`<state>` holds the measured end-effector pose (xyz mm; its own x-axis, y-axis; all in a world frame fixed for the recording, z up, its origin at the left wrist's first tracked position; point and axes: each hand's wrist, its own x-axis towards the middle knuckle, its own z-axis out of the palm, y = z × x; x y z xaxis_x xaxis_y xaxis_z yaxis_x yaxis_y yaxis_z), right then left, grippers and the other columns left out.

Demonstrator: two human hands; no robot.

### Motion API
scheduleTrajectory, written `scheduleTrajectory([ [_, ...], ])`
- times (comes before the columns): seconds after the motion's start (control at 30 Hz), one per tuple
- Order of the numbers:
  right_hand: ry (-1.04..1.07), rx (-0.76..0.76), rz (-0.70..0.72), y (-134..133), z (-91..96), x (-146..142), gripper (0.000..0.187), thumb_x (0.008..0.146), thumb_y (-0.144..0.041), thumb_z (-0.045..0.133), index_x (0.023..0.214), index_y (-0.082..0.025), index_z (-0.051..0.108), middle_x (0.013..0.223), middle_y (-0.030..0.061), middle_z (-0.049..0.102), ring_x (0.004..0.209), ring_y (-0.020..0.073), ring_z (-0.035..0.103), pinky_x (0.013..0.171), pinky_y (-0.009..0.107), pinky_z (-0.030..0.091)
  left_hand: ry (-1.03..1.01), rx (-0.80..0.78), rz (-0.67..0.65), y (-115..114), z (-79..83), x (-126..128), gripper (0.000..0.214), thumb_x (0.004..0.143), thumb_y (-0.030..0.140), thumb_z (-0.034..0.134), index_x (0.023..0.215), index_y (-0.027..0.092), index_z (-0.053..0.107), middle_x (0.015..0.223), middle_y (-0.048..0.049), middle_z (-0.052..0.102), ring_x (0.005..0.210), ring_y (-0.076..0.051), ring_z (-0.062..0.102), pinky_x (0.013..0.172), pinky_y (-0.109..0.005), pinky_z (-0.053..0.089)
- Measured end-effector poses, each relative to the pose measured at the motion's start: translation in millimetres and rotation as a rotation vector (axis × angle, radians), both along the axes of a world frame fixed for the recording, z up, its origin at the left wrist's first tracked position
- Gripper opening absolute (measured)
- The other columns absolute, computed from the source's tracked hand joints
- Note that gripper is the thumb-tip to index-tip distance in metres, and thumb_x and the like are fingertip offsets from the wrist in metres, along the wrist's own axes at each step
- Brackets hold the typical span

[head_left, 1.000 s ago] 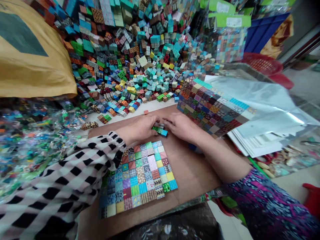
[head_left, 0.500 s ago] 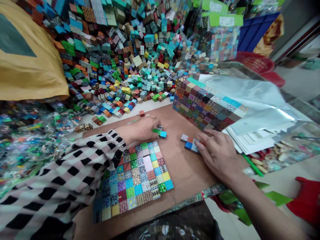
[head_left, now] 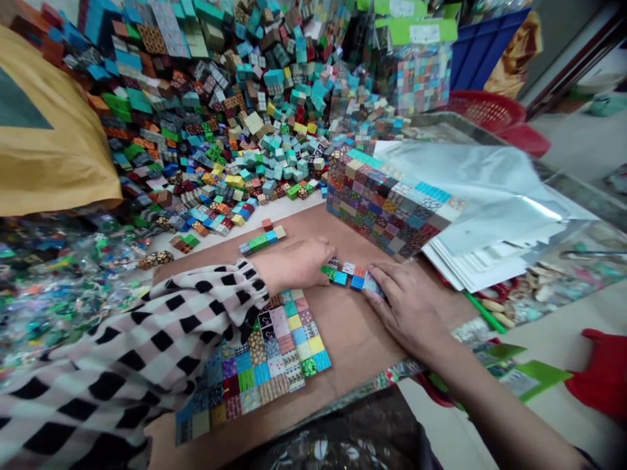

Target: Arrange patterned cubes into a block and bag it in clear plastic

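My left hand [head_left: 294, 262] rests on the brown board [head_left: 362, 339], its fingertips on a short row of small coloured cubes [head_left: 343, 271]. My right hand [head_left: 409, 303] lies flat beside it, fingertips pressing the right end of the same row. Just below my left wrist lies a flat square mat of patterned cubes [head_left: 264, 356], partly covered by my checked sleeve. A second short strip of cubes [head_left: 262, 239] lies on the board behind my left hand.
A big heap of loose coloured cubes [head_left: 235, 111] fills the back. A stacked block of assembled cubes [head_left: 386, 202] stands right of my hands, with clear plastic sheets [head_left: 490, 196] and white sheets beside it. A yellow bag [head_left: 53, 150] sits left; bagged cubes lie in front.
My right hand slid a few cubes leftward until they met the cubes under my left hand. The view shifted, so the board and mat appear lower and to the left.
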<state>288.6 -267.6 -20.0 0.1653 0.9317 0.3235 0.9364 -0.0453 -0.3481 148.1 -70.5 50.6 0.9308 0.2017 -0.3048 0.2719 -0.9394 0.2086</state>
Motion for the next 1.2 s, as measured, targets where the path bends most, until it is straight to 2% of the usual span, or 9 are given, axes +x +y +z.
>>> scheduleTrajectory([
  [0.2, -0.043, 0.011, 0.047, 2, -7.5, -4, 0.045, 0.101, -0.036, 0.039, 0.132, -0.008, 0.054, 0.133, 0.02, 0.06, 0.128, 0.0316, 0.053, 0.107, 0.05, 0.044, 0.093, 0.016, 0.038, -11, 16.6, 9, 0.033, 0.079, 0.033, 0.069, 0.108, 0.017, 0.065, 0.103, -0.0081, 0.062, 0.084, -0.022, 0.06, 0.067, -0.032, 0.042],
  [0.4, -0.069, 0.072, 0.024, 3, -13.0, -13, 0.043, 0.1, -0.029, 0.042, 0.132, -0.002, 0.053, 0.135, 0.0238, 0.058, 0.132, 0.0345, 0.049, 0.108, 0.053, 0.044, 0.081, 0.035, -0.045, -16, 25.7, 10, 0.03, 0.086, 0.036, 0.058, 0.108, 0.018, 0.067, 0.099, -0.0072, 0.061, 0.082, -0.021, 0.059, 0.064, -0.03, 0.04],
  [0.53, -0.066, 0.094, -0.007, 1, -13.7, -21, 0.043, 0.1, -0.03, 0.042, 0.133, -0.004, 0.052, 0.132, 0.024, 0.06, 0.131, 0.0345, 0.05, 0.107, 0.054, 0.045, 0.111, 0.06, -0.074, -17, 28.6, 8, 0.032, 0.086, 0.034, 0.056, 0.111, 0.017, 0.066, 0.103, -0.0087, 0.061, 0.084, -0.021, 0.059, 0.066, -0.03, 0.041],
  [0.7, -0.054, 0.092, -0.048, -7, -8.3, -33, 0.045, 0.1, -0.031, 0.043, 0.135, -0.004, 0.049, 0.131, 0.0249, 0.06, 0.127, 0.0354, 0.054, 0.104, 0.056, 0.046, 0.1, 0.037, -0.101, -19, 24.4, 5, 0.029, 0.084, 0.031, 0.057, 0.109, 0.019, 0.066, 0.103, -0.0084, 0.061, 0.086, -0.021, 0.059, 0.068, -0.029, 0.043],
  [0.87, 0.082, 0.006, 0.027, -22, 6.4, -25, 0.057, 0.096, -0.039, 0.05, 0.142, -0.006, 0.04, 0.136, 0.023, 0.054, 0.128, 0.0343, 0.05, 0.104, 0.054, 0.046, 0.056, -0.044, -0.089, -19, 14.6, 0, 0.042, 0.082, 0.031, 0.06, 0.122, 0.018, 0.062, 0.108, -0.0093, 0.059, 0.09, -0.021, 0.059, 0.078, -0.031, 0.046],
  [1.03, 0.072, 0.004, 0.016, -35, 17.4, -16, 0.045, 0.093, -0.038, 0.056, 0.129, -0.012, 0.053, 0.115, 0.018, 0.061, 0.105, 0.0327, 0.058, 0.087, 0.052, 0.054, 0.083, -0.044, 0.011, -16, 26.1, 0, 0.054, 0.075, 0.024, 0.061, 0.129, 0.019, 0.059, 0.112, -0.0105, 0.064, 0.096, -0.024, 0.06, 0.082, -0.032, 0.046],
  [1.13, 0.119, -0.007, 0.055, -42, 19.1, -22, 0.038, 0.093, -0.032, 0.056, 0.128, -0.015, 0.052, 0.112, 0.0149, 0.062, 0.103, 0.0306, 0.058, 0.086, 0.049, 0.054, 0.108, -0.174, 0.143, -11, 25.5, 0, 0.066, 0.072, 0.015, 0.058, 0.138, 0.016, 0.053, 0.114, -0.0096, 0.07, 0.097, -0.021, 0.063, 0.083, -0.029, 0.047],
  [1.2, 0.165, -0.022, 0.093, -45, 19.7, -27, 0.038, 0.094, -0.029, 0.056, 0.129, -0.016, 0.05, 0.112, 0.0135, 0.062, 0.104, 0.0293, 0.057, 0.087, 0.047, 0.054, 0.099, -0.277, 0.232, -7, 19.1, -1, 0.065, 0.075, 0.014, 0.055, 0.14, 0.016, 0.051, 0.115, -0.0077, 0.072, 0.097, -0.02, 0.065, 0.083, -0.028, 0.048],
])
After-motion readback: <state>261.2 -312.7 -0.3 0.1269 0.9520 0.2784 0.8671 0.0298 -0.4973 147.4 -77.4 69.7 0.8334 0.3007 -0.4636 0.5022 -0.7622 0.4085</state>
